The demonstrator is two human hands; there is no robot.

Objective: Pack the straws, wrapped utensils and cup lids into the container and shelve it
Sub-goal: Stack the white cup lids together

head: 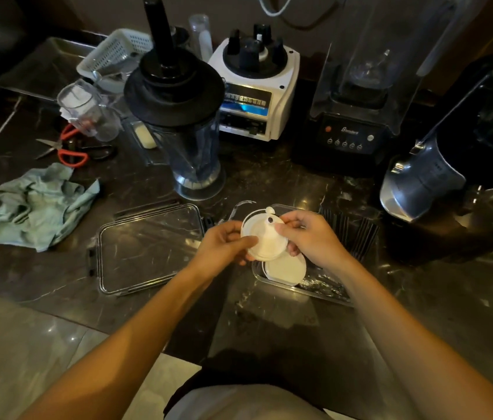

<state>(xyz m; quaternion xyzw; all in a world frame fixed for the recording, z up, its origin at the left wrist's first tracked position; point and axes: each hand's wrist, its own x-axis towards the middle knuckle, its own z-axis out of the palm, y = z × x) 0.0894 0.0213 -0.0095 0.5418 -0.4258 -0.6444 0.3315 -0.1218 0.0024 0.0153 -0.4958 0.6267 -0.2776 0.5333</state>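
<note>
I hold one round white plastic cup lid (264, 237) between both hands, directly above the clear rectangular plastic container (308, 287). My left hand (224, 244) pinches its rim at nine o'clock; my right hand (311, 237) grips at three o'clock, equally near. A second white lid (286, 268) already lies in the container, just below at six o'clock. A row of black straws (351, 231) lies inside at two o'clock, too many to count. One clear container cover (148, 247) rests at nine o'clock, beside it. The lid goes straight down, I judge.
</note>
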